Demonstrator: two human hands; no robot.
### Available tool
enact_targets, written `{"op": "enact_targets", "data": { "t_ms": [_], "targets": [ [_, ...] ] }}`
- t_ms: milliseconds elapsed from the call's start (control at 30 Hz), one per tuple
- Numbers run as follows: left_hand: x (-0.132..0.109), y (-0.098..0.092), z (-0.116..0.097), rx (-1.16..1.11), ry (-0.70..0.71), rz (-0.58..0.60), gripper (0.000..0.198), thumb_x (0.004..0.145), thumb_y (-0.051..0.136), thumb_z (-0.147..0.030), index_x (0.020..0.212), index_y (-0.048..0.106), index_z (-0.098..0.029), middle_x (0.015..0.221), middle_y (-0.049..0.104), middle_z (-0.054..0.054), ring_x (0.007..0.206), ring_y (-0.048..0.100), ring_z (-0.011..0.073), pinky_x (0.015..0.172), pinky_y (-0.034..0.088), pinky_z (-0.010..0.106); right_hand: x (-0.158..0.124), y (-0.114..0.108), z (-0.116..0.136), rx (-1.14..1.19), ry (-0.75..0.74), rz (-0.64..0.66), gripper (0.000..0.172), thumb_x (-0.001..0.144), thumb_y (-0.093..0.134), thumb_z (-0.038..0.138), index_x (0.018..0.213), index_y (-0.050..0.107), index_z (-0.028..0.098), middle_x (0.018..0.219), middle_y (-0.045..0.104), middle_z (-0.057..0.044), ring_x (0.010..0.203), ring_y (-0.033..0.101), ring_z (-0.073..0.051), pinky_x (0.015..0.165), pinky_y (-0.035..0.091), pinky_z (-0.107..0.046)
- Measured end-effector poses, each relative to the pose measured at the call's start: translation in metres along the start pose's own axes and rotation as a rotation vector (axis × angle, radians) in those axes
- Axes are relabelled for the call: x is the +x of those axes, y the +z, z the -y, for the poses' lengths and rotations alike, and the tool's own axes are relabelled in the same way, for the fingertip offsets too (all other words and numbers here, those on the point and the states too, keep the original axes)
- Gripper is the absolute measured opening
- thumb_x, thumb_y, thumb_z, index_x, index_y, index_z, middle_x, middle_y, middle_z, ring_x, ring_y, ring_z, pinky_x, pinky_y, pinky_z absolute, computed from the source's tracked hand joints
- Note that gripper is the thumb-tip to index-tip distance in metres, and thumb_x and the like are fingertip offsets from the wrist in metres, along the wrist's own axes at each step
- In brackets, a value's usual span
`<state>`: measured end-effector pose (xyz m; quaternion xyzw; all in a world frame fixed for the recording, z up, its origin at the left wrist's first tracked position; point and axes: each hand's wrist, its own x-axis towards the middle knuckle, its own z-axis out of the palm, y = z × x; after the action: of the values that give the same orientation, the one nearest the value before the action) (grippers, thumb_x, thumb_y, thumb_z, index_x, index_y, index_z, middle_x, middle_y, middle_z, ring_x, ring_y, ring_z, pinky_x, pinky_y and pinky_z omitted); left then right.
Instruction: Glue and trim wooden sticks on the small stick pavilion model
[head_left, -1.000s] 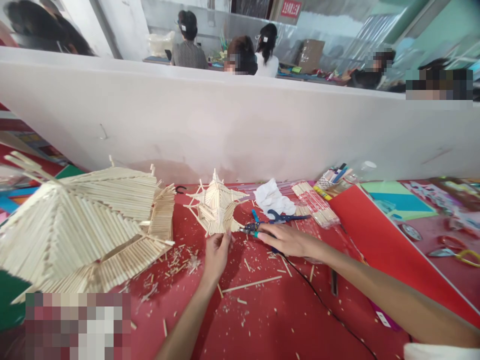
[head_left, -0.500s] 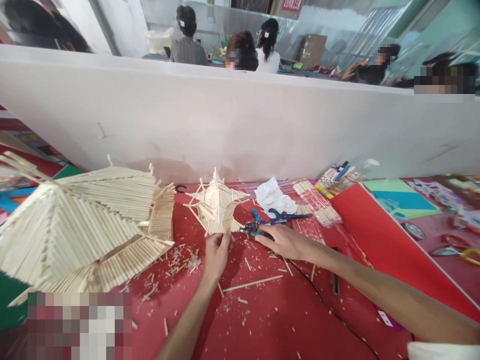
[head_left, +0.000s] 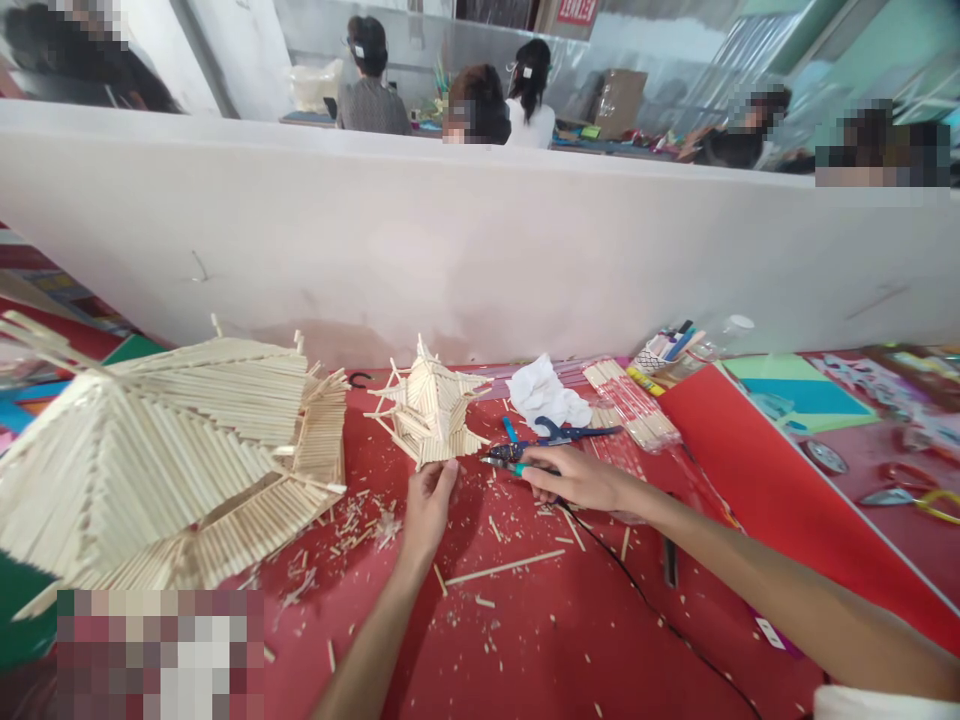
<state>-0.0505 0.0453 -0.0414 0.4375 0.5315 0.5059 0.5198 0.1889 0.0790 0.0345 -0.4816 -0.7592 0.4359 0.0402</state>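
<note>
My left hand (head_left: 430, 490) is closed on the lower front edge of a small pointed roof model (head_left: 436, 405) made of pale wooden sticks, thumb on top. The model's corners bristle with projecting stick ends. To its right, my right hand (head_left: 566, 474) is closed around a pair of cutting pliers (head_left: 517, 467) with teal-and-black handles. The jaws point left, close to the model's lower right corner. Just behind the pliers lies a dark blue glue gun or similar tool (head_left: 559, 436), partly covered by my hand and the pliers.
A larger stick-built roof (head_left: 180, 450) fills the left side. Stick offcuts (head_left: 360, 525) litter the red table (head_left: 525, 640). Crumpled white tissue (head_left: 547, 392), packaged sticks (head_left: 630, 403), a red board (head_left: 780, 470) and a black cable (head_left: 637, 580) lie around. A white partition (head_left: 465, 230) stands behind; people sit beyond it.
My right hand's fingers have drawn in around the pliers' handles, and the jaws now show clearly. The small roof model has turned slightly in my left hand.
</note>
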Motion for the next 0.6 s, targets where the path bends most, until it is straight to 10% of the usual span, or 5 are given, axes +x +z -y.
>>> {"op": "enact_targets", "data": {
  "t_ms": [200,600],
  "targets": [
    [0.003,0.009,-0.002,-0.012,-0.031,0.003,0.061,0.080,0.058,-0.073,0.068,0.065,-0.014,0.059,0.052,0.000,0.057,0.041,0.0126,0.054,0.030,0.025,0.002,-0.007,-0.002,0.032,0.017,-0.049,0.042,0.095,0.053,0.057,0.112,0.065,0.020,0.115,0.073,-0.011,0.106,0.066,-0.027,0.092,0.048,-0.037],
    [0.000,0.008,-0.007,-0.011,-0.049,-0.036,0.065,0.076,0.061,-0.076,0.071,0.070,-0.012,0.056,0.051,-0.001,0.053,0.042,0.0120,0.051,0.030,0.025,0.003,-0.005,0.005,-0.076,0.013,-0.123,0.033,0.095,0.054,0.052,0.099,0.067,0.022,0.110,0.074,-0.010,0.101,0.069,-0.030,0.087,0.050,-0.041]
  ]
}}
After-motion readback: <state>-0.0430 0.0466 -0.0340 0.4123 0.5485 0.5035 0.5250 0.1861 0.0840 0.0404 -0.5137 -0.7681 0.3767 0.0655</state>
